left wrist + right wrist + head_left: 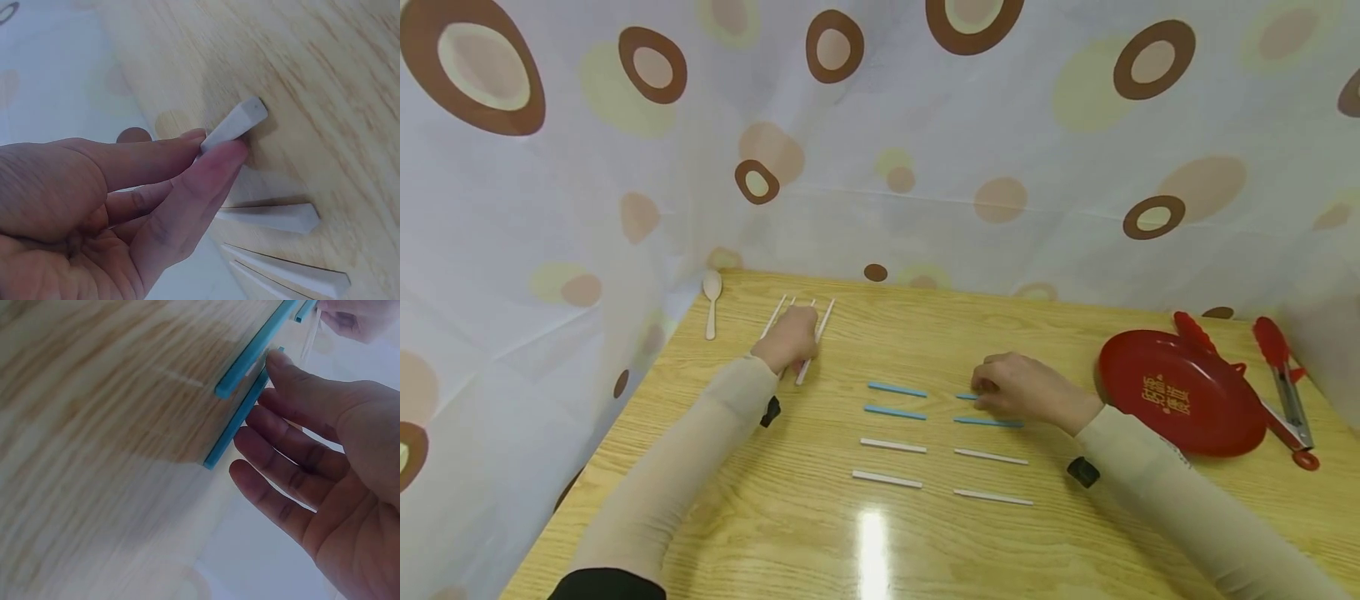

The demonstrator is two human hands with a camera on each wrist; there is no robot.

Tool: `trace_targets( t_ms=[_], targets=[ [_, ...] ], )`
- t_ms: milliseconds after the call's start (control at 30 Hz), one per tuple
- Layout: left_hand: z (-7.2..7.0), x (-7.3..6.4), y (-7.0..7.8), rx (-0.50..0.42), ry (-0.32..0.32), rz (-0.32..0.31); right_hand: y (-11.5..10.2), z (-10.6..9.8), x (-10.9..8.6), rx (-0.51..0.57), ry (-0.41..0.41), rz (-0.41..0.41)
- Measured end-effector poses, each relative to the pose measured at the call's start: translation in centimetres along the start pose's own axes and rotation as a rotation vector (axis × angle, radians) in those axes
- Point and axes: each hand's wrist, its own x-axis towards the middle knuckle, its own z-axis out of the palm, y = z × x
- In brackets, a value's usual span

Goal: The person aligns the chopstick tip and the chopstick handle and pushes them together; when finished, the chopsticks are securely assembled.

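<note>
In the left wrist view my left hand (150, 206) pinches a white chopstick (236, 122) near its square end, between thumb and fingers. Several more white chopsticks (275, 219) lie beside it on the wood. The head view has this left hand (790, 337) at the table's left. My right hand (1026, 387) is low over a short blue stick (966, 397), hiding part of it. Seen from the right wrist, that hand (325, 444) has loosely bent fingers alongside the blue stick (234, 422); contact is hard to tell. Another blue stick (256, 350) lies parallel.
Short blue sticks (895, 412) and short white sticks (891, 446) lie in two columns mid-table. A spoon (711, 302) is at the far left corner. On the right are a red oval plate (1210, 408) and red-tipped tongs (1285, 383). A patterned curtain (925, 125) hangs behind.
</note>
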Motion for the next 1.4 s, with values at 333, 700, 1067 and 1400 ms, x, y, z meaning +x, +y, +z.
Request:
trace_targets(
  t_ms=[333, 700, 1067, 1400],
  targets=[
    [0.1, 0.3, -0.4, 0.009, 0.022, -0.008, 0.0, 0.1, 0.3, -0.001, -0.013, 0.014],
    [-0.4, 0.4, 0.1, 0.087, 0.047, -0.009, 0.3, 0.1, 0.3, -0.005, -0.009, 0.021],
    [3.3, -0.2, 6.3, 0.230, -0.044, 0.412, 0.2, 0.4, 0.2, 0.019, 0.013, -0.002],
    [5.5, 0.4, 7.0, 0.292, -0.154, 0.520, 0.3, 0.4, 0.1, 0.030, 0.021, 0.025]
  ],
)
